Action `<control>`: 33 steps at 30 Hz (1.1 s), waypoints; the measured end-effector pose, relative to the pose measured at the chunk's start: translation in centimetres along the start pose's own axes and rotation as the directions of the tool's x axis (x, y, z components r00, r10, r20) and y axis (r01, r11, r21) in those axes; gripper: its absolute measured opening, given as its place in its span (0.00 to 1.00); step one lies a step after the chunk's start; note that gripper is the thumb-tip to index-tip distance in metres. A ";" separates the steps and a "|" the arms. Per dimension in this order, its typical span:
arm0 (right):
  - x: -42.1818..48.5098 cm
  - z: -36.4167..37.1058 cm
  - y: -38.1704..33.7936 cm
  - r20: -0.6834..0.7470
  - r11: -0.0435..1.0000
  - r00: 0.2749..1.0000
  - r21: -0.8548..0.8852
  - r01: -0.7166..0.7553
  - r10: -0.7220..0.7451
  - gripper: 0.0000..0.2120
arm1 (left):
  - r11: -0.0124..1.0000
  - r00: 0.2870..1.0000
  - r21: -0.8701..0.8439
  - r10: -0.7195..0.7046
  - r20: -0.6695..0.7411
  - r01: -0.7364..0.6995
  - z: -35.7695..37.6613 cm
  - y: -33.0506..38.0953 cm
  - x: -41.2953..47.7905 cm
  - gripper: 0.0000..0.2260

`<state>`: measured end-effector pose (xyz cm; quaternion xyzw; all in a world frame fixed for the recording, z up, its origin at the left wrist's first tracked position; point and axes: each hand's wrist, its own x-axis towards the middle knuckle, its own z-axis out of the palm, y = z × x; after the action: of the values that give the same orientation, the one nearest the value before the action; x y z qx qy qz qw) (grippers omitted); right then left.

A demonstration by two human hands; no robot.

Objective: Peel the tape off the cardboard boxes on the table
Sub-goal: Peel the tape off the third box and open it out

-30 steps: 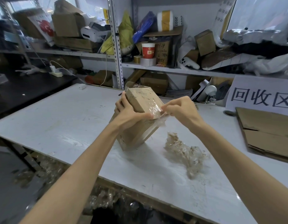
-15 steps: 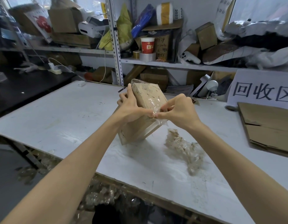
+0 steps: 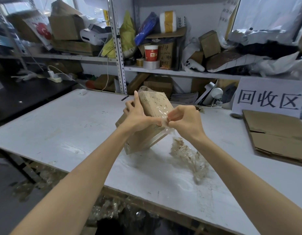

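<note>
head view:
box: cardboard box [image 3: 155,104] is tilted up on its lower corner on the table [image 3: 62,126], mid-table, between both hands
left hand: left hand [image 3: 138,117] grips the box from the left, forefinger straight up along the edge, thumb pressed on the front face by the tape
right hand: right hand [image 3: 187,121] is clenched, fingertips pinching the loose clear tape [image 3: 161,111] at the box's right edge
change: the right hand has closed in from a second ago, and its pinch now sits just beside the left thumb; the box is more upright and the tape looks no freer
meaning: looks like a re-grip closer to the stuck line, not a pull yet; this strip is still mostly on the box
pile: peeled tape wad [image 3: 187,154] lies on the table right of the box, so some strips are already done
other: flat cardboard [image 3: 275,133] lies far right, untouched
</note>
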<state>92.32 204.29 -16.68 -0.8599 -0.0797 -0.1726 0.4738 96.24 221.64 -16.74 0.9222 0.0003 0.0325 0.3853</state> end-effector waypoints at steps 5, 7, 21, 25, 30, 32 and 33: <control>-0.4 0.0 0.1 -0.030 1.000 1.000 -0.028 0.003 -0.004 0.09 | 0.996 0.998 0.087 -0.004 0.061 -0.001 0.0 -0.1 -0.3 0.71; -0.5 -0.4 0.1 0.011 0.999 1.000 -0.047 0.014 -0.013 0.12 | 0.995 0.996 0.102 -0.005 0.089 -0.004 -0.2 -0.2 -0.6 0.73; -1.0 -1.9 0.3 0.124 0.993 0.991 -0.108 0.054 -0.041 0.09 | 0.990 0.996 0.139 0.003 0.086 -0.015 0.6 1.1 -0.7 0.70; -1.5 -1.3 0.7 0.063 0.974 0.990 -0.180 0.138 -0.129 0.06 | 0.995 0.999 0.103 0.006 0.039 -0.010 0.7 1.1 -0.5 0.70; -1.5 -0.5 -0.3 0.083 0.969 0.986 -0.189 0.161 -0.148 0.08 | 0.999 0.999 0.030 0.012 -0.044 -0.010 0.4 0.2 -0.2 0.63; -1.0 -0.7 -0.7 0.106 0.968 0.988 -0.210 0.136 -0.115 0.09 | 1.000 0.999 0.025 0.013 -0.045 -0.012 0.5 0.2 -0.3 0.63; -0.7 -0.9 -1.0 0.135 0.966 0.986 -0.224 0.130 -0.101 0.10 | 1.000 0.999 0.023 0.013 -0.044 -0.012 0.4 0.1 -0.4 0.63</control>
<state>91.17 204.08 -15.75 -0.9121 -0.1381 -0.1551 0.3536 95.90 221.23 -16.95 0.9256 0.0035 0.0551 0.3745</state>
